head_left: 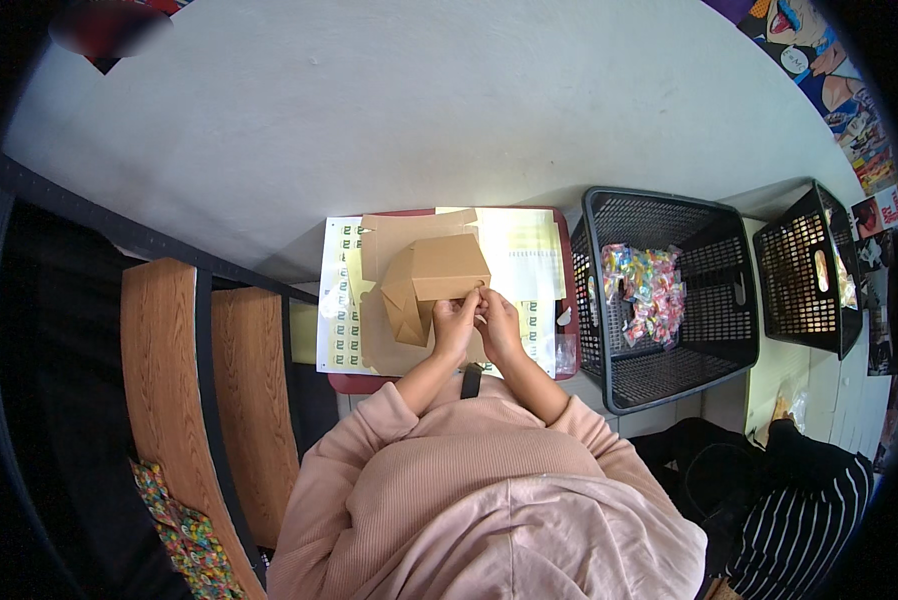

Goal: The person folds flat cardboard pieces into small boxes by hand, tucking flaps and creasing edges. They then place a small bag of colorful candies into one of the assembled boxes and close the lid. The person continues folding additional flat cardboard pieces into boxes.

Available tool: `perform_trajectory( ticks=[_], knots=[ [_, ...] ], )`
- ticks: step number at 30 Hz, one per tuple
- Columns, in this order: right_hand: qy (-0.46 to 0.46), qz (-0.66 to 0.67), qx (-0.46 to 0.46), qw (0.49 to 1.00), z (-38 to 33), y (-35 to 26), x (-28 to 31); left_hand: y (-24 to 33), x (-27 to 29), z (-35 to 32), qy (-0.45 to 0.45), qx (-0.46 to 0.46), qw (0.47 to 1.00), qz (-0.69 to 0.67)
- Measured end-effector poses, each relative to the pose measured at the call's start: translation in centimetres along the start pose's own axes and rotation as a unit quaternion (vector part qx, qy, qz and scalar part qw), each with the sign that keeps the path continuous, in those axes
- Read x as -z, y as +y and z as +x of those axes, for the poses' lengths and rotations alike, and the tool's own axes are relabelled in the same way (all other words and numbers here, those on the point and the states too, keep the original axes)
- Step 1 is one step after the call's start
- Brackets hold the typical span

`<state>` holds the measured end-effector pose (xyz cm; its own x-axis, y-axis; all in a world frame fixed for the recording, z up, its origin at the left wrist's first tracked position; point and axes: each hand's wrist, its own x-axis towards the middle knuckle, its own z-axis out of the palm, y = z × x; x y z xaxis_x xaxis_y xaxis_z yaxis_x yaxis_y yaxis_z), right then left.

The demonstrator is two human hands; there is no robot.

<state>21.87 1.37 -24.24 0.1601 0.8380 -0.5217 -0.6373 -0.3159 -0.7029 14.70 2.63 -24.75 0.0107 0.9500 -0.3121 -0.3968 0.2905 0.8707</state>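
A brown cardboard box (451, 257), partly folded, lies tilted on the work surface in front of me, its gusseted side (406, 310) facing left. My left hand (454, 325) is closed in a pinch at the box's near right edge. Close against it, the fingers of my right hand (500, 322) are also pinched together at the same corner. Both sets of fingertips meet there and hide the small part they grip. Beneath the box are a flat brown cardboard sheet (377, 240) and white label sheets (343, 352) with printed marks.
A black plastic crate (714, 375) with wrapped candies (641, 290) stands to the right, beside a second black crate (791, 240). Wooden shelves (164, 350) and bagged colourful candies (194, 545) are at left. A person in striped clothing (804, 510) is at lower right. A pale wall (399, 110) rises behind.
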Motion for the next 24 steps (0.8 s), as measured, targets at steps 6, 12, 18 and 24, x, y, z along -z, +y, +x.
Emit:
perform_trajectory(
  ticks=[6,12,18,24],
  knots=[
    [-0.048,0.073,-0.005,0.996,-0.4,-0.5,-0.4,1.1,-0.5,-0.4,-0.001,-0.019,1.0,-0.012],
    [-0.081,0.085,0.012,0.993,0.0,-0.4,-0.5,1.3,-0.3,-0.3,-0.011,-0.026,0.999,-0.029],
    [-0.094,0.074,0.025,0.992,-0.2,-0.9,-0.6,1.8,-0.2,-0.3,-0.028,-0.017,0.998,-0.057],
    [-0.07,0.113,0.026,0.991,-0.9,-1.6,-1.4,0.9,0.5,-0.1,-0.045,-0.038,0.998,-0.021]
  ],
)
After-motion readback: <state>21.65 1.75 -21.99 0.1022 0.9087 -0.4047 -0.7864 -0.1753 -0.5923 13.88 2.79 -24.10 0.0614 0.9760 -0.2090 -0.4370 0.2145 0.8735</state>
